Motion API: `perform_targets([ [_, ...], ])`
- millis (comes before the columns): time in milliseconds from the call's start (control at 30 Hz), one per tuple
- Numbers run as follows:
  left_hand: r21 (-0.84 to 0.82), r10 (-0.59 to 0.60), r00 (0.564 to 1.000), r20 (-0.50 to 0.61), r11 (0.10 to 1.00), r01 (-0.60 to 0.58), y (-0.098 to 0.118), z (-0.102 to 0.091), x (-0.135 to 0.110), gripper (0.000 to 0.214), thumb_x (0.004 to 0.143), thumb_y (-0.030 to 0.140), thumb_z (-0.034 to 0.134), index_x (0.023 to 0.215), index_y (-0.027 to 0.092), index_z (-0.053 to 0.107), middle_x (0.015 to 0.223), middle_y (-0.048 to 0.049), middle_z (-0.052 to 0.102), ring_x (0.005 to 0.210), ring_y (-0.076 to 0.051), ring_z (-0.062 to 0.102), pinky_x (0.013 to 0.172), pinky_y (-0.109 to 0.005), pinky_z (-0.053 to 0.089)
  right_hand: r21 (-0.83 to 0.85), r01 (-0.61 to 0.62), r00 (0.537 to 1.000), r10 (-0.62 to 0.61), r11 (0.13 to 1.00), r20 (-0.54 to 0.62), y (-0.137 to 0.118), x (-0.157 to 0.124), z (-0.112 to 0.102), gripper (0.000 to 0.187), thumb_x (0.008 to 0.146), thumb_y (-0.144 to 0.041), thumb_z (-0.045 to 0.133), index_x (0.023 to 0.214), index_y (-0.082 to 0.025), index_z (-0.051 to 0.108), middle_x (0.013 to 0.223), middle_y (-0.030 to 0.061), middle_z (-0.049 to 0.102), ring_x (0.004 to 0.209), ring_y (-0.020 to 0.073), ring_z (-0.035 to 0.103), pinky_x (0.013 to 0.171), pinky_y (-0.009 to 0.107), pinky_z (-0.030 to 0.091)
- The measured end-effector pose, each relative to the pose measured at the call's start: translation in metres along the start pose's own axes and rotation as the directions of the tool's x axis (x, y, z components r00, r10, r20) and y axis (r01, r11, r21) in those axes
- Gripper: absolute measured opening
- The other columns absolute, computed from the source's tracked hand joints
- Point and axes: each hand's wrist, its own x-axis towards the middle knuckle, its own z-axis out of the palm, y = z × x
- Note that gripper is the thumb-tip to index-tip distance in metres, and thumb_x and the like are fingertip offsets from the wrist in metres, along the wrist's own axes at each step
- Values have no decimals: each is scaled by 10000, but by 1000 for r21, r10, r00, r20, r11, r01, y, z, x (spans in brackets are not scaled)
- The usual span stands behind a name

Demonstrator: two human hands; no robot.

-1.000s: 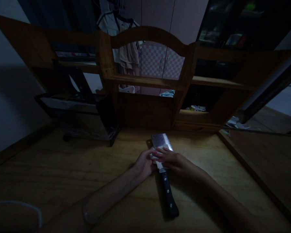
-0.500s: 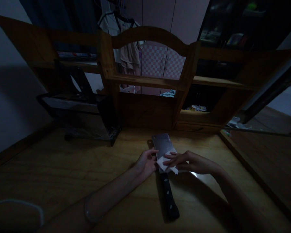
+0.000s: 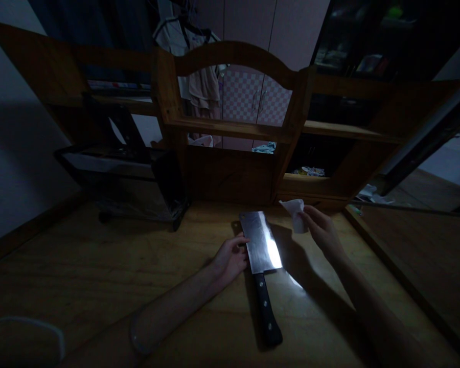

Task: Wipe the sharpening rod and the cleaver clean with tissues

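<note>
A cleaver (image 3: 258,245) with a broad steel blade and a black riveted handle points away from me over the wooden desk. My left hand (image 3: 230,260) grips the blade's left edge, thumb on the upper face and the other fingers partly hidden at its side and underneath. Off to the right of the blade, my right hand (image 3: 324,232) is raised and pinches a crumpled white tissue (image 3: 297,214) between thumb and fingers. Bright light reflects from the blade's right part and onto the desk beside it.
A black rack-like stand (image 3: 134,174) is at the back left of the desk (image 3: 138,266). Behind rises a wooden shelf unit (image 3: 230,176) with a small drawer. A white cable (image 3: 30,321) lies at the front left, and a raised wooden edge (image 3: 387,260) runs along the right.
My right hand has lifted the tissue off the blade and moved it up and right. The blade now lies uncovered and shines brightly. My left hand keeps its hold on the blade.
</note>
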Motion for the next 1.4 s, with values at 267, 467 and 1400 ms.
perform_targets([
  [267, -51, 17, 1000, -21, 999, -18, 0, 2, 0, 194, 747, 65, 605, 927, 133, 628, 851, -51, 663, 720, -143, 628, 734, -278, 505, 91, 283, 790, -286, 955, 543, -27, -35, 63, 400, 974, -318, 453, 1364, -269, 529, 1444, 52, 496, 1344, 283, 436, 1115, 498, 334],
  [467, -52, 6, 1000, -6, 999, -6, 0, 1, 1, 206, 788, 94, 580, 977, 83, 661, 1005, -112, 684, 838, -175, 640, 798, -305, 516, 52, 433, 695, -370, 900, 616, -31, -42, 74, 476, 975, -225, 448, 1439, -326, 411, 1540, -4, 340, 1435, 213, 270, 1183, 460, 237],
  [1400, 183, 56, 998, 29, 981, -60, -5, -2, 1, 487, 686, 19, 676, 1140, 181, 605, 1072, -74, 661, 993, -201, 629, 872, -312, 481, -35, 481, 743, -387, 876, 546, -17, -43, 81, 582, 943, -77, 413, 1468, -317, 343, 1538, 3, 340, 1408, 195, 329, 1165, 441, 302],
])
